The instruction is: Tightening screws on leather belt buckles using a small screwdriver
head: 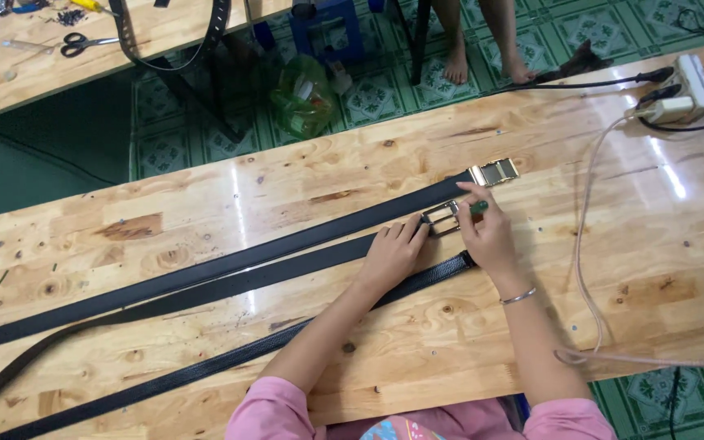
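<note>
Black leather, the middle belt [230,287] lies flat on the wooden table [417,342], your left hand [391,253] pressing its end while your right hand [486,232] pinches a green-handled tool [478,208] at the half-fitted silver buckle [443,217].

Both forearms are reaching forward from pink sleeves and converging toward the same spot. Left hand [390,254] is lying palm down, fingers extended together and pressing flat, fingertips pointing up and to the right. Right hand [487,234] is sitting just beside it, wrist bent slightly, back of hand facing the camera. Right thumb and index finger are pinching together at the fingertips; the remaining fingers are curling loosely under. A thin bracelet is sitting on the right wrist. The hands are close but not touching.
</note>
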